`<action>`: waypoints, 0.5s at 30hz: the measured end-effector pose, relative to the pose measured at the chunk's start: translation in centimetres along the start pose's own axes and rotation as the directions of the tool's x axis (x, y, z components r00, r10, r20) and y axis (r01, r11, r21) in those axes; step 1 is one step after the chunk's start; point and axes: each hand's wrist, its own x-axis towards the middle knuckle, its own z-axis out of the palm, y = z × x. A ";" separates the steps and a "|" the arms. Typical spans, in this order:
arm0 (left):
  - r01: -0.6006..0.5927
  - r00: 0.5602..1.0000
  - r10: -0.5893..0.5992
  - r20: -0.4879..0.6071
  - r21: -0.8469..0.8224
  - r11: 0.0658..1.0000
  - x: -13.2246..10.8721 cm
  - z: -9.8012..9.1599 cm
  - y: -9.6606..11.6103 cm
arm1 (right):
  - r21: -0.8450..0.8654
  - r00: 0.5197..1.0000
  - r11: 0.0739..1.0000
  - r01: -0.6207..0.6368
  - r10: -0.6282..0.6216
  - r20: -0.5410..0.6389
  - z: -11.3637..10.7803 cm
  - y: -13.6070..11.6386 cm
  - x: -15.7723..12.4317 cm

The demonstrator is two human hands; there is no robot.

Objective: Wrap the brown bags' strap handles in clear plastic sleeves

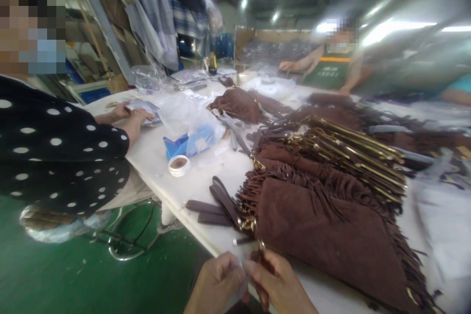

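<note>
Brown suede covers the near right of the white worktop (162,157): a fringed bag (331,235) lies flat, one corner reaching the near edge where both hands work. The right hand (281,287) has its grip closed, thumb and forefinger pinched on a dark strap end (262,261) that hangs just below a small gold ring (261,244) at the bag's corner. The left hand (217,282) is curled almost into a fist, its fingertips meeting those of the right. It may be pinching the same piece, but I cannot tell what it has hold of, if anything.

As I judge it, the work is fine fingering of the strap at that ring. It would go best with the bag left flat so the worktop carries its weight. The pinch should sit close to the metal, and the fringe should be kept out from between the fingers. The suede also looks easy to mark, so a light hold seems wise.

Loose straps (217,201) lie just left of the bag. A stack of bags (349,152) with gold bars sits behind it. Farther left are a tape roll (179,165) and a blue packet (191,140). A co-worker in a dotted sleeve (55,147) handles something pale at the far left, well apart.
</note>
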 end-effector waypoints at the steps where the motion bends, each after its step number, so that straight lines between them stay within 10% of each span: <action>1: 0.001 1.000 -0.001 0.009 0.011 1.000 0.0 -0.1 -0.4 | 0.026 1.000 1.000 0.004 -0.004 -0.004 -0.1 0.2 -0.2; 7: 0.031 0.999 -0.026 -0.036 0.148 0.989 -0.7 -0.7 -2.1 | 0.273 0.960 0.961 0.044 0.035 -0.277 0.2 1.0 -0.7; 15: -0.007 0.997 0.021 -0.076 0.191 0.982 -0.4 1.1 0.1 | 0.329 0.959 0.944 0.011 0.084 -0.272 0.8 0.3 -0.7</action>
